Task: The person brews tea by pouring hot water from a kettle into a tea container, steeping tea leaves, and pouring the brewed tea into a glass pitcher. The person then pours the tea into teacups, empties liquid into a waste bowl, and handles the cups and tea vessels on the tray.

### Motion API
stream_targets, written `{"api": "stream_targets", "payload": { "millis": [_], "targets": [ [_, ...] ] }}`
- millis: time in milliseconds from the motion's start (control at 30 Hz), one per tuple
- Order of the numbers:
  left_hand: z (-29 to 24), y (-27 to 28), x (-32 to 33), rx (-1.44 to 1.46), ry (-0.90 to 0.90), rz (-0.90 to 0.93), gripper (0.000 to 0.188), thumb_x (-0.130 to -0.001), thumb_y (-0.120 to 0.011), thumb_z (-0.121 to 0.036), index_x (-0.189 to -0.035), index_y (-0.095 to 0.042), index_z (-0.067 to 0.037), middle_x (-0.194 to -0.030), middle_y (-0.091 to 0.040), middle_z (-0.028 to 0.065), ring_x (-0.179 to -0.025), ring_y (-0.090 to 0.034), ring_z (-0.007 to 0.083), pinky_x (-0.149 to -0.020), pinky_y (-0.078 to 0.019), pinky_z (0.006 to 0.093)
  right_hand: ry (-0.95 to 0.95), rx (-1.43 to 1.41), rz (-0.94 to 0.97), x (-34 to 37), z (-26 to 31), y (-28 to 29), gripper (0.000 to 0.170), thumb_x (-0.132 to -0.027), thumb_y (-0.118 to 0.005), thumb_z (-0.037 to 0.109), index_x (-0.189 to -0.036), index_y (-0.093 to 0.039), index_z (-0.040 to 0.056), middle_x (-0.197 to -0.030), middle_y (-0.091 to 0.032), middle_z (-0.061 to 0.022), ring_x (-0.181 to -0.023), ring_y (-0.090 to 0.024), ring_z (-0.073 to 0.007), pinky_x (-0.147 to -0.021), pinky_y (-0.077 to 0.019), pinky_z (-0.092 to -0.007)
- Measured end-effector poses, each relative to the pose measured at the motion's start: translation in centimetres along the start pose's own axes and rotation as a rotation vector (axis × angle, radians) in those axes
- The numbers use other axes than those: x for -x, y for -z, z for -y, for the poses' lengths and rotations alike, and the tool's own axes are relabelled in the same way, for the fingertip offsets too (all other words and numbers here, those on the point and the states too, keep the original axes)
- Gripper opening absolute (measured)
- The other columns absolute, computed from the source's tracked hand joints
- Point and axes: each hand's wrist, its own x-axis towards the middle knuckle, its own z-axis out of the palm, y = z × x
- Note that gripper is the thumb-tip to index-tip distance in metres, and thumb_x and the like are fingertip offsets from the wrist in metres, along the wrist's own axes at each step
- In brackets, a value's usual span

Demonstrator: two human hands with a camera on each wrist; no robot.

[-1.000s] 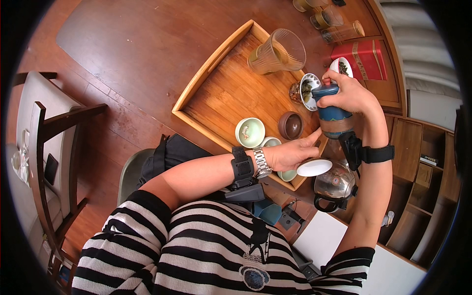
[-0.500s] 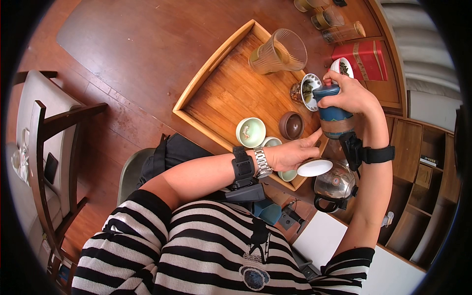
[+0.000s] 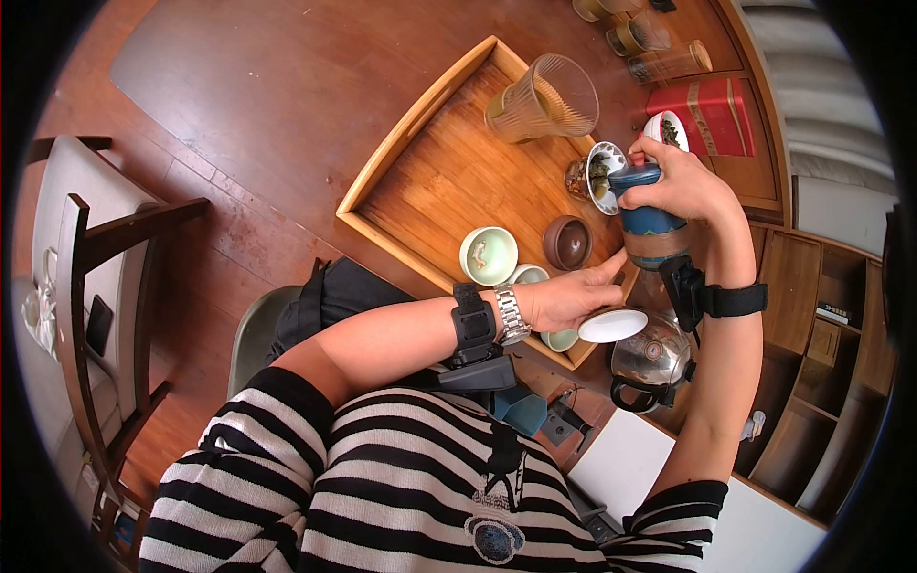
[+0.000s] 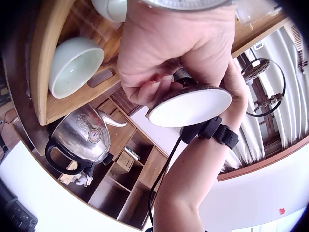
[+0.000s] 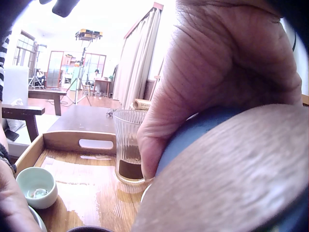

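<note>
My right hand grips a blue vessel with a brown band, tilted with its narrower end at a white patterned bowl that holds wet leaves. In the right wrist view, the brown band fills the near right side. My left hand holds a round lid by its dark top, fingers curled there, white underside showing. The left index finger stretches toward the vessel's lower end. Below that hand, pale green cups are partly hidden; a pale green cup and a brown cup stand beside it.
A wooden tray carries the cups and a ribbed glass pitcher with brown liquid. Past its right corner stands a steel kettle. Farther back are a white dish of dark leaves, a red box and several glass jars.
</note>
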Motion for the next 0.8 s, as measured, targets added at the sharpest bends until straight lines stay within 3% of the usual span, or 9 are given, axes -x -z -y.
{"api": "stream_targets", "payload": {
  "millis": [567, 800],
  "targets": [
    [0.08, -0.08, 0.03, -0.019, 0.018, -0.044, 0.073, -0.088, -0.041, -0.007, -0.143, 0.006, -0.017, -0.102, -0.053, 0.0011, -0.079, -0.053, 0.0054, -0.069, -0.0453, 0.0201, -0.003, 0.006, 0.000, -0.02, -0.08, -0.11, 0.061, -0.050, -0.072, 0.039, -0.098, -0.056, 0.0042, -0.091, -0.062, -0.0183, -0.090, -0.060, -0.0308, -0.079, -0.0467, -0.0357],
    [-0.44, -0.43, 0.44, -0.041, 0.040, -0.045, 0.073, -0.088, -0.041, -0.007, -0.143, 0.006, -0.016, -0.097, -0.050, -0.0005, -0.075, -0.050, 0.0049, -0.068, -0.0436, 0.0193, -0.012, -0.001, 0.011, 0.04, -0.12, -0.06, 0.062, -0.051, -0.072, 0.039, -0.100, -0.056, 0.0045, -0.092, -0.061, -0.0180, -0.091, -0.059, -0.0305, -0.080, -0.0463, -0.0352]
  ]
}}
